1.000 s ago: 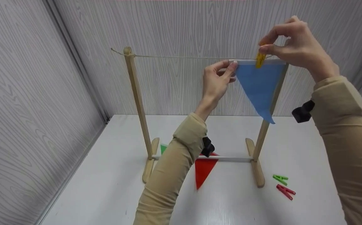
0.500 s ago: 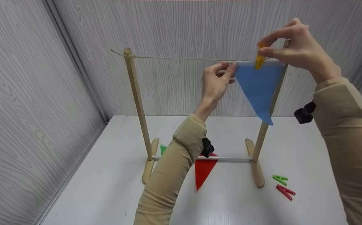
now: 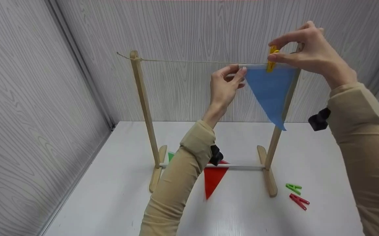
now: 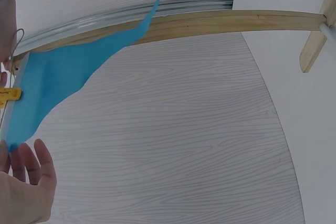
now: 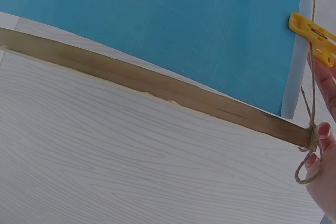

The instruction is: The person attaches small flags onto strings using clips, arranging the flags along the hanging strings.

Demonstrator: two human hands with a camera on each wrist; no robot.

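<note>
A blue triangular pennant (image 3: 269, 88) with a white top band hangs at the right end of a thin string (image 3: 189, 61). My left hand (image 3: 223, 87) pinches the upper left corner of that pennant between thumb and fingers. With thumb and forefinger my right hand (image 3: 317, 54) holds a yellow clothespin (image 3: 270, 64), which sits over the white band near its middle. In the right wrist view the yellow clothespin (image 5: 312, 38) lies across the band and the string, beside the knot (image 5: 312, 135) on the post. The pennant's tip curls in the left wrist view.
Two wooden posts, the left post (image 3: 143, 105) and the right post (image 3: 274, 144), carry the string. A white rod (image 3: 241, 166) joins their feet. Below lie a red pennant (image 3: 214, 180) and a partly hidden green pennant (image 3: 170, 156). Green (image 3: 293, 187) and red clothespins (image 3: 299, 201) lie at right.
Both hands keep their hold on the pennant and the yellow clothespin. My right hand has shifted slightly down, and the pennant's lower tip has swung a little.
</note>
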